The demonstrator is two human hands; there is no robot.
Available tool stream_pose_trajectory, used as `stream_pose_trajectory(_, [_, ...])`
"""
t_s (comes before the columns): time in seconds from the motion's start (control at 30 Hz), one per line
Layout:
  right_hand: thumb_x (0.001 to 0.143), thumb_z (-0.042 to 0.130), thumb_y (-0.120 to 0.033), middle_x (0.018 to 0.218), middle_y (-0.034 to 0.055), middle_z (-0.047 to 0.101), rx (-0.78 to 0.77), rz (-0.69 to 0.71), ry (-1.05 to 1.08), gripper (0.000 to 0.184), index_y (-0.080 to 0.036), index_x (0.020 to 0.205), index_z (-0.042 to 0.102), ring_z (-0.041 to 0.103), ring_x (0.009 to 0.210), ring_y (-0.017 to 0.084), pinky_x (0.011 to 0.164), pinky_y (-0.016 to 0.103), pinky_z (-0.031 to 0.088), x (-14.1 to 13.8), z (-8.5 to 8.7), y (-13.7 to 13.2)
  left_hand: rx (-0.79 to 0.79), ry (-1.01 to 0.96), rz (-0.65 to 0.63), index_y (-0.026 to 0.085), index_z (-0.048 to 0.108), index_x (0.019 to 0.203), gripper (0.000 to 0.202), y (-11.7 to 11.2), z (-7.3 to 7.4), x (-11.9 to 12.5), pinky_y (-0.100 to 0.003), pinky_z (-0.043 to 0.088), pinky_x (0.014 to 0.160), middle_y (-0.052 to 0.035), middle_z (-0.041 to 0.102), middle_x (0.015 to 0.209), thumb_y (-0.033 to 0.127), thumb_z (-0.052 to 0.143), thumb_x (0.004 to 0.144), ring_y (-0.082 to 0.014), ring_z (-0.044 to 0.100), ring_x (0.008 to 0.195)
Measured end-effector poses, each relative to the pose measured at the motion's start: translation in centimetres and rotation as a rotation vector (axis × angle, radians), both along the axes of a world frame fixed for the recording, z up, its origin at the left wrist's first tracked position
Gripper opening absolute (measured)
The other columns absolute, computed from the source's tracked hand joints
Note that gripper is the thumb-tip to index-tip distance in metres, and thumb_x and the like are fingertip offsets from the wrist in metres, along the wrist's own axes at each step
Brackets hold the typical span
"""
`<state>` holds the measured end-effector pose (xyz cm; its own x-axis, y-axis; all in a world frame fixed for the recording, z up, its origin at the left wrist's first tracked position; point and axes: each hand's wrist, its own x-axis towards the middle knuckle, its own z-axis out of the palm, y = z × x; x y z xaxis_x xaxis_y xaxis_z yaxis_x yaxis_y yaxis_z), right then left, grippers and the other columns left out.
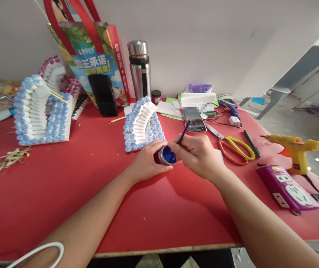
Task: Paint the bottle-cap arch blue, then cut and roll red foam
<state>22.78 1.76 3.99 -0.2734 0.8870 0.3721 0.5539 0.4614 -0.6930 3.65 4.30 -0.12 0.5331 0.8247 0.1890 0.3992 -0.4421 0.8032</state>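
Observation:
My left hand (151,160) is wrapped round a small jar of blue paint (168,156), tilted so that its mouth faces me. Between the fingers of my right hand (197,152) is a thin blue-handled paintbrush (184,133); its tip is down at the jar's mouth and hidden by my fingers. Right behind the jar stands a small white craft model with blue rolled pieces (142,124), curved like a stair. A larger model of the same kind (42,111) stands at the left, with a pink one (53,70) behind it.
On the right lie scissors (236,149), a green pen (252,143), a yellow glue gun (296,147) and a purple power strip (287,188). Behind are a phone (194,121), a black phone (103,95), a steel flask (139,70) and a shopping bag (92,59). Dried stalks (9,160) lie left.

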Motion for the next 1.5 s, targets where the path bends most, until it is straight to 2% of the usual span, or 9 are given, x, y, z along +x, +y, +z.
stream_pose_trajectory(0.2, [0.097,0.055,-0.038,0.060,0.0004,0.060,0.057,-0.071,0.008,0.031,-0.018,0.073,0.060,0.051,0.052,0.011,0.054,0.024,0.037,0.06,-0.06,0.14,0.017,-0.012,-0.006,0.023,0.062,0.120,0.052,0.06,-0.12,-0.09,-0.037,0.048,0.101,-0.0050,0.065,0.123,0.025,0.079,0.070,-0.0254,0.061,0.114])
stream_pose_trajectory(0.33, [0.099,0.053,-0.038,0.065,0.0010,0.063,-0.015,0.039,0.071,0.032,-0.018,0.076,0.062,0.052,0.054,0.010,0.055,0.023,0.039,0.00,-0.18,0.16,0.011,0.008,0.006,0.023,0.063,0.116,0.047,0.07,-0.09,-0.02,-0.038,0.050,0.096,-0.0050,0.066,0.119,0.024,0.078,0.072,-0.0257,0.062,0.110])
stream_pose_trajectory(0.5, [0.097,0.055,-0.036,0.060,0.0001,0.059,0.049,-0.048,0.022,0.031,-0.018,0.072,0.060,0.050,0.052,0.010,0.054,0.024,0.037,0.06,-0.16,0.15,0.019,0.005,0.002,0.023,0.063,0.114,0.047,0.05,-0.06,0.03,-0.037,0.050,0.096,-0.0041,0.066,0.116,0.026,0.079,0.070,-0.0249,0.062,0.107])
stream_pose_trajectory(0.6, [0.098,0.053,-0.033,0.063,0.0000,0.061,-0.022,0.048,0.061,0.029,-0.018,0.074,0.061,0.052,0.053,0.010,0.055,0.023,0.039,0.07,-0.16,0.17,0.020,-0.003,0.001,0.023,0.064,0.109,0.040,0.04,-0.14,-0.01,-0.035,0.052,0.090,-0.0036,0.067,0.111,0.025,0.078,0.072,-0.0235,0.063,0.102])
stream_pose_trajectory(0.73, [0.097,0.055,-0.033,0.067,0.0010,0.063,0.081,-0.001,0.054,0.025,-0.018,0.078,0.061,0.055,0.056,0.011,0.058,0.023,0.040,0.17,-0.18,0.29,0.032,-0.008,-0.004,0.024,0.063,0.117,0.049,0.04,-0.16,-0.04,-0.037,0.050,0.096,-0.0040,0.066,0.116,0.026,0.080,0.071,-0.0243,0.062,0.107])
stream_pose_trajectory(0.9, [0.099,0.053,-0.037,0.065,0.0009,0.062,-0.036,0.076,0.076,0.031,-0.017,0.076,0.061,0.053,0.054,0.010,0.055,0.023,0.040,0.12,-0.19,0.29,0.031,-0.006,0.008,0.022,0.063,0.112,0.044,0.04,-0.14,-0.03,-0.035,0.051,0.093,-0.0039,0.067,0.114,0.026,0.079,0.071,-0.0233,0.063,0.104])
stream_pose_trajectory(1.17, [0.100,0.051,-0.038,0.064,0.0007,0.062,-0.037,0.077,0.074,0.033,-0.017,0.077,0.062,0.052,0.053,0.010,0.053,0.022,0.040,0.25,-0.49,0.40,0.019,-0.015,-0.003,0.021,0.064,0.110,0.043,0.06,-0.14,0.01,-0.034,0.050,0.092,-0.0031,0.066,0.112,0.023,0.080,0.071,-0.0219,0.063,0.103])
stream_pose_trajectory(1.33, [0.098,0.053,-0.034,0.069,0.0019,0.064,0.109,0.009,0.026,0.026,-0.018,0.079,0.061,0.055,0.057,0.011,0.057,0.023,0.041,0.31,-0.54,0.50,0.018,-0.022,-0.003,0.022,0.063,0.112,0.047,-0.03,-0.02,0.04,-0.035,0.049,0.093,-0.0033,0.066,0.112,0.023,0.081,0.069,-0.0226,0.062,0.103])
stream_pose_trajectory(1.5, [0.099,0.053,-0.034,0.062,-0.0014,0.059,-0.002,0.078,0.053,0.028,-0.018,0.077,0.060,0.051,0.052,0.009,0.053,0.022,0.039,0.41,-0.36,0.36,0.019,-0.024,0.004,0.021,0.064,0.106,0.039,0.07,-0.19,-0.04,-0.035,0.050,0.090,-0.0030,0.066,0.108,0.022,0.079,0.070,-0.0223,0.063,0.100])
